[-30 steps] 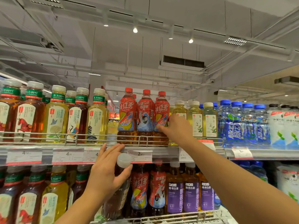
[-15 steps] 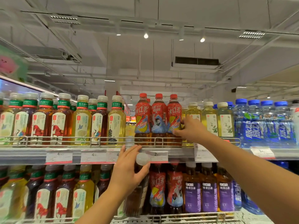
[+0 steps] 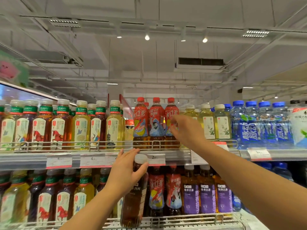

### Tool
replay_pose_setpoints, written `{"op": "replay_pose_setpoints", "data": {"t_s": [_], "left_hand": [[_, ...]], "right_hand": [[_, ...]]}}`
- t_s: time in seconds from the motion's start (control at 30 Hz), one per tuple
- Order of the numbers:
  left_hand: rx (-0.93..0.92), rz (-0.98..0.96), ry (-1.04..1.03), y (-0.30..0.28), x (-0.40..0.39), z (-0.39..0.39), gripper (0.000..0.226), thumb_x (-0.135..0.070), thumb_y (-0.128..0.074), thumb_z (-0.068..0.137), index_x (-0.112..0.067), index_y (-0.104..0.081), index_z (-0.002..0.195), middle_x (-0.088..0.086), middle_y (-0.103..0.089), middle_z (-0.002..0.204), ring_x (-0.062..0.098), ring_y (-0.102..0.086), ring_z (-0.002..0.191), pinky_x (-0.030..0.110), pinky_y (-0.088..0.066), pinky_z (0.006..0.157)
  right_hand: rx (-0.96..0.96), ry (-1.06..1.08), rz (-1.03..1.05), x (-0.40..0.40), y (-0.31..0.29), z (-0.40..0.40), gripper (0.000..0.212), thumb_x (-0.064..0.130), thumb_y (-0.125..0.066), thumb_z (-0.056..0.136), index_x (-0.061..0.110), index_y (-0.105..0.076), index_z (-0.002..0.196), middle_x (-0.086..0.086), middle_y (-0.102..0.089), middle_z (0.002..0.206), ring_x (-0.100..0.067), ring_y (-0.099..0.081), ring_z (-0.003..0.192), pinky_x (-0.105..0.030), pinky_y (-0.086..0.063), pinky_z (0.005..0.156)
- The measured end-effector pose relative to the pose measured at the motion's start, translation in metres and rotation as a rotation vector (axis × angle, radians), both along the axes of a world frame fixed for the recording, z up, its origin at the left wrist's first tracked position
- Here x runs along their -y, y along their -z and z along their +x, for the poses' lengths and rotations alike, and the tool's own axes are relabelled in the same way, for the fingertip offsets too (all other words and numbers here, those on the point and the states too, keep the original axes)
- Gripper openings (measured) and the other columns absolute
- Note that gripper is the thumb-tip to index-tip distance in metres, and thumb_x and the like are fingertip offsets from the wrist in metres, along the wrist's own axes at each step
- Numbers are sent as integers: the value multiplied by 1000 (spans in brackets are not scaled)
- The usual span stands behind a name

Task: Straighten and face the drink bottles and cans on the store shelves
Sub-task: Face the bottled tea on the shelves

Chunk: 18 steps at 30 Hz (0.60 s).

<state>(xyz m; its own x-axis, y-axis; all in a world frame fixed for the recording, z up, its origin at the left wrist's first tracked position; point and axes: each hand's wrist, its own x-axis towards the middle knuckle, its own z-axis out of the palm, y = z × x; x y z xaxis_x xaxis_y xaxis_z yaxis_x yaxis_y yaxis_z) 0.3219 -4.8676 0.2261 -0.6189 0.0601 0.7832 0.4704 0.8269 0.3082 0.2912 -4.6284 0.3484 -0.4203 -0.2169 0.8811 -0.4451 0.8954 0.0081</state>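
Three red-capped tea bottles upright (top shelf), labels forward.

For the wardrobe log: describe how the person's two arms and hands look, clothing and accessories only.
Both forearms are bare as far as the frame shows: no sleeve edge is in view. The left hand and right hand wear no gloves. No watch, bracelet or ring is visible on either, though the right hand's fingers are blurred. Nails look short and unpainted.

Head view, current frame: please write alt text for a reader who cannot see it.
A person's right hand reaches to the rightmost of three red-capped iced tea bottles on the upper shelf, while the left hand grips a dark tea bottle with a white cap standing on the lower shelf. Rows of tea and blue-capped water bottles fill both shelves.
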Motion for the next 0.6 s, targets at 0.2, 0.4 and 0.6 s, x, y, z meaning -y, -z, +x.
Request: {"op": "replay_pose_setpoints", "data": {"t_s": [0.2, 0.4, 0.6], "left_hand": [[-14, -57, -16, -8, -2, 10, 69, -61, -48, 97, -28, -32, 156, -11, -33, 161, 13, -16, 152, 21, 6, 113], [-44, -130, -8, -7, 9, -1, 71, -67, -42, 96, -30, -31, 156, -14, -35, 160, 5, -21, 149, 22, 10, 118], [-92, -110, 11, -2, 13, -9, 70, -66, -43, 96, -28, -37, 154, -13, -39, 157, 5, -24, 148, 20, 9, 117]], "right_hand": [[-93, -39, 61, 76, -80, 5, 28, 39, -59, 99, 18, -65, 116, -2, -70, 105, -22, -66, 93, -40, -57, 76], [156, 197, 110, 125, -89, -19, 92, 69, -59, 88, 8, -30, 151, -17, -60, 131, -38, -51, 126, -56, -41, 106], [104, 307, 148, 144, -67, -41, 94, 64, -57, 90, 9, -20, 157, -19, -61, 134, -42, -37, 139, -66, -21, 116]]}}
